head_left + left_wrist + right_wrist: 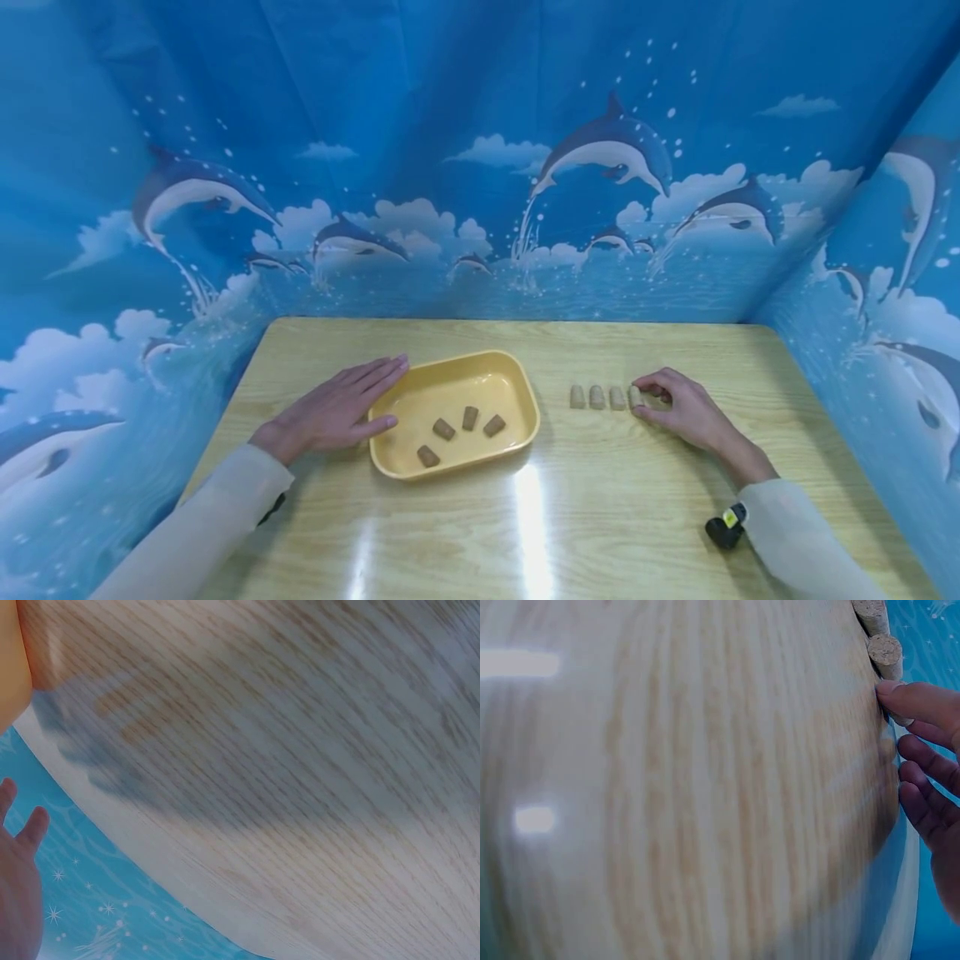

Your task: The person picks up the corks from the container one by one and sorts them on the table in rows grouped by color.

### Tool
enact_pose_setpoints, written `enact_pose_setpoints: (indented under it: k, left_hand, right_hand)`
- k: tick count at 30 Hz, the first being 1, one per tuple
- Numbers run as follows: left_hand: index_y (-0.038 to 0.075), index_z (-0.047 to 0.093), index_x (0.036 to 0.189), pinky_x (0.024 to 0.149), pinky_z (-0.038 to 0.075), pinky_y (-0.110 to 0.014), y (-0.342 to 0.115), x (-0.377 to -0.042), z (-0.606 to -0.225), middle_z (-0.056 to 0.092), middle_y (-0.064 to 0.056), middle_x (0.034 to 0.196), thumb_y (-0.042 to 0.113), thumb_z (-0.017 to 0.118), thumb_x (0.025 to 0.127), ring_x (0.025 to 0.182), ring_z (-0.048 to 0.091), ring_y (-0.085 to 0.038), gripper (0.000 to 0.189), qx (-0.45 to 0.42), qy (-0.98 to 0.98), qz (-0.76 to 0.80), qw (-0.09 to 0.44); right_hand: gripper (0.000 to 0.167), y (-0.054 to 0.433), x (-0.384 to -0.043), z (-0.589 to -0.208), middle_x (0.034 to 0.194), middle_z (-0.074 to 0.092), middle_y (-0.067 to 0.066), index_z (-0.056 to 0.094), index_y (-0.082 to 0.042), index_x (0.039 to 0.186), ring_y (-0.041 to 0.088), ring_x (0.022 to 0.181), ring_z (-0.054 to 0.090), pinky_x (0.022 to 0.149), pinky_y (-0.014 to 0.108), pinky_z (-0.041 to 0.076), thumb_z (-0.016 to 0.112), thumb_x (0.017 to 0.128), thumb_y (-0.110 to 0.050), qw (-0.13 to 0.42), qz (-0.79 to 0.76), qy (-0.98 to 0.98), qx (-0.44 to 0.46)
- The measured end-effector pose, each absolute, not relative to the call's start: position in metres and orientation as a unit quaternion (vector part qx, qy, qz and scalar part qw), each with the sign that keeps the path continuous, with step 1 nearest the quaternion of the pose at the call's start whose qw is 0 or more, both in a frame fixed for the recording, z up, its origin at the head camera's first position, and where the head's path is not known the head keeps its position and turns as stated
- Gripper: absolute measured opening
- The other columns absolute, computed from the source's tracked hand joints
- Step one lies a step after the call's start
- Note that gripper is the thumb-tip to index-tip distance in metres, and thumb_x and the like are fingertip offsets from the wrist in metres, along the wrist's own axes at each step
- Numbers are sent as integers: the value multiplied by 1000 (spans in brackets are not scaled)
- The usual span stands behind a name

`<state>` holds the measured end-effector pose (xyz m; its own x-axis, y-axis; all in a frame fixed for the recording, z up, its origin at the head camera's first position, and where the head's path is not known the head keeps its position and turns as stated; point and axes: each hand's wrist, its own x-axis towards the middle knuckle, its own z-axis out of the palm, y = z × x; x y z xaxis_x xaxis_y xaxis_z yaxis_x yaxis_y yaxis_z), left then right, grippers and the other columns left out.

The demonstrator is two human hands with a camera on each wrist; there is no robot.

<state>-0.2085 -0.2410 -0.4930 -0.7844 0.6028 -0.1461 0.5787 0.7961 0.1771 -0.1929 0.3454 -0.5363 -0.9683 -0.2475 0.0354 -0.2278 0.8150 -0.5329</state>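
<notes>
A yellow rectangular tray (420, 390) lies on the table with several cork stoppers (444, 429) loose inside it. My left hand (333, 407) rests at the tray's left end, fingers straight along the rim and thumb reaching over its edge. To the right of the tray, more corks (597, 397) stand upright in a short row. At the row's right end, my right hand (688, 410) pinches a cork (636, 398) between thumb and fingers. In the right wrist view the thumb partly hides this cork, beside a neighbouring cork (886, 656) whose speckled top shows.
The light wood-grain table (615, 517) carries bright reflections near its front. A blue curtain (450, 100) printed with dolphins and clouds closes off the back and both sides. Around the right wrist sits a black strap device (724, 528).
</notes>
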Motion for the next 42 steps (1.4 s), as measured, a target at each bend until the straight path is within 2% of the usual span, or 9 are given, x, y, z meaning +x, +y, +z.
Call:
enact_pose_setpoints:
  k: [21, 33, 42]
  left_hand:
    - [25, 13, 177, 134, 28, -61, -242, -209, -495, 19, -5, 184, 60, 54, 110, 169, 25, -35, 86, 319, 942, 59, 91]
    - [24, 14, 177, 134, 28, -61, -242, -209, -494, 19, -4, 184, 61, 53, 109, 168, 25, -35, 87, 321, 941, 64, 92]
    - [25, 12, 177, 135, 28, -61, -243, -209, -495, 17, -3, 184, 61, 52, 110, 169, 24, -34, 86, 321, 941, 61, 90]
  right_hand:
    - [45, 343, -195, -533, 111, 67, 4, 74, -9, 133, 16, 95, 56, 79, 34, 49, 85, 97, -35, 28, -271, 954, -128]
    - [49, 346, -195, -536, 112, 66, 3, 73, -9, 136, 16, 96, 56, 80, 33, 49, 85, 97, -35, 33, -266, 955, -129]
    - [59, 345, -193, -532, 114, 67, 5, 69, -7, 143, 18, 100, 59, 84, 34, 52, 85, 97, -40, 35, -278, 952, -126]
